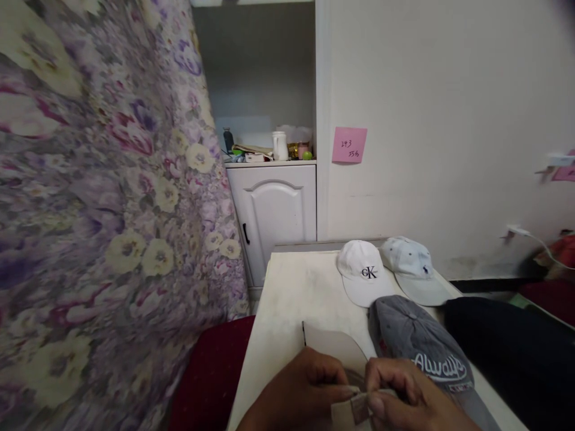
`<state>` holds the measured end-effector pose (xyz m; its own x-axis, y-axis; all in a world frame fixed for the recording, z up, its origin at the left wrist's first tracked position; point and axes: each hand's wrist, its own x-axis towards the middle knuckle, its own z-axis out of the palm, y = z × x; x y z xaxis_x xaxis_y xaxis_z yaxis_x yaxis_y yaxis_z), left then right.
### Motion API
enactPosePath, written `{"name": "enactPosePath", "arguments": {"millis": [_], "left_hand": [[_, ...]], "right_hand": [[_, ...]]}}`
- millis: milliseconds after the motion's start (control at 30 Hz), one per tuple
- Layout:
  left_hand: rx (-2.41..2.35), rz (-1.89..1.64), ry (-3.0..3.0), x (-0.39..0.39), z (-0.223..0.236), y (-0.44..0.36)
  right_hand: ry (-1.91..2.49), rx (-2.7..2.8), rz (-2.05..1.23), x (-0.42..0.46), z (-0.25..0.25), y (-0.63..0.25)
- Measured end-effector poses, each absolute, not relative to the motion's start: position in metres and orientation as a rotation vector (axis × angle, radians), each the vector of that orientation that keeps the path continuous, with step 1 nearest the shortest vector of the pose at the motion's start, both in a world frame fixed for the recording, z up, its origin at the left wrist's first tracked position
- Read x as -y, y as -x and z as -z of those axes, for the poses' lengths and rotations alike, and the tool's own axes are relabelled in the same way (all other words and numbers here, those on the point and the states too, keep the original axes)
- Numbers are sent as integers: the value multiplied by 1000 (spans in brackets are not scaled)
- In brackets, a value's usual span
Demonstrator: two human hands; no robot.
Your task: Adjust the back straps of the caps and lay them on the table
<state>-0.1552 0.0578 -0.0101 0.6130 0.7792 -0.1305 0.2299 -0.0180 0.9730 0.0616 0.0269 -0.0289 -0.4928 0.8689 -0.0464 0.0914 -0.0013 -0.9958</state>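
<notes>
Low in the head view, both hands are close together over a beige cap (336, 342), its brim pointing away from me. My left hand (305, 386) pinches one end of the cap's strap (344, 414). My right hand (402, 392), fingers curled, pinches the strap from the other side, where its two parts meet. My fingers hide much of the cap, and the fine detail of the strap is blurred. Just right of my right hand lies a grey cap (415, 335) with white lettering.
On the white table (291, 287) a white cap (362, 269) and a pale blue cap (413, 269) lie at the back right. A dark cloth item (498, 353) lies at the right. A floral curtain (135, 209) hangs at the left, beside a red seat (215, 365).
</notes>
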Motion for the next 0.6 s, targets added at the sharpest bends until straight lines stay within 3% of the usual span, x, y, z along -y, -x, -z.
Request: {"name": "enactPosePath", "arguments": {"millis": [600], "left_hand": [[-801, -592, -1532, -62, 15, 156]], "right_hand": [[1075, 1720, -1445, -30, 29, -64]]}}
